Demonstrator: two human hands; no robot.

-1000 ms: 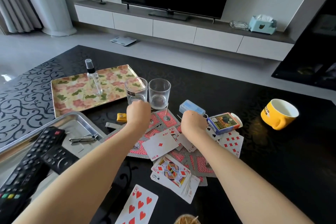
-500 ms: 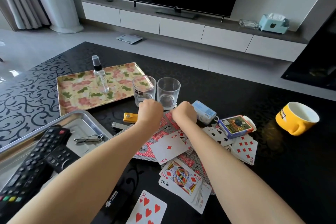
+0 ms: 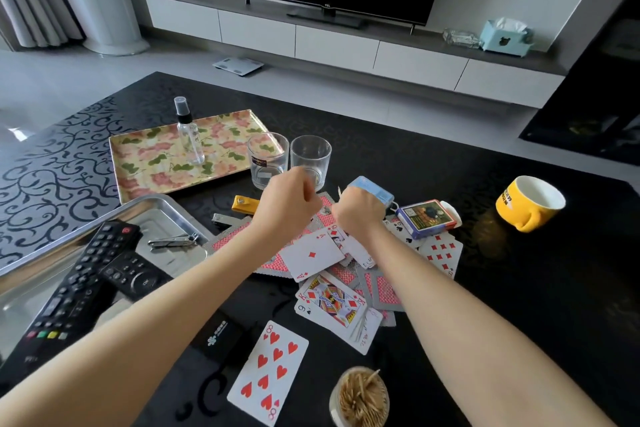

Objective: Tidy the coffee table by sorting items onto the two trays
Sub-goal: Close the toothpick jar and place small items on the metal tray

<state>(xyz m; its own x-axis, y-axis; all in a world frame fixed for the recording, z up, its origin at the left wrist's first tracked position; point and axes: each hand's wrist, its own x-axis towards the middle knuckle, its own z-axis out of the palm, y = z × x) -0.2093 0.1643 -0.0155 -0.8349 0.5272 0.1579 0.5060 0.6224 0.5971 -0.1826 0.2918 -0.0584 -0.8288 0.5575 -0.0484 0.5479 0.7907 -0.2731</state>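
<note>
While the right hand is pinching a toothpick and the left hand is curling round I cannot tell what, either is risking toppling the glasses just above.

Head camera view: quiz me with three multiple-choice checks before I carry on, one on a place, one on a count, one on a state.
1. Where does the spray bottle stand? A on the flowered tray; B on the floor; C on the TV shelf.
2. How many glasses stand beside that tray? A one; B two; C four.
3. How does the eight of hearts lie? A face down; B face up; C on edge.
Answers: A, its base sits on the flower pattern; B, two clear tumblers stand side by side; B, its red hearts show.
</note>
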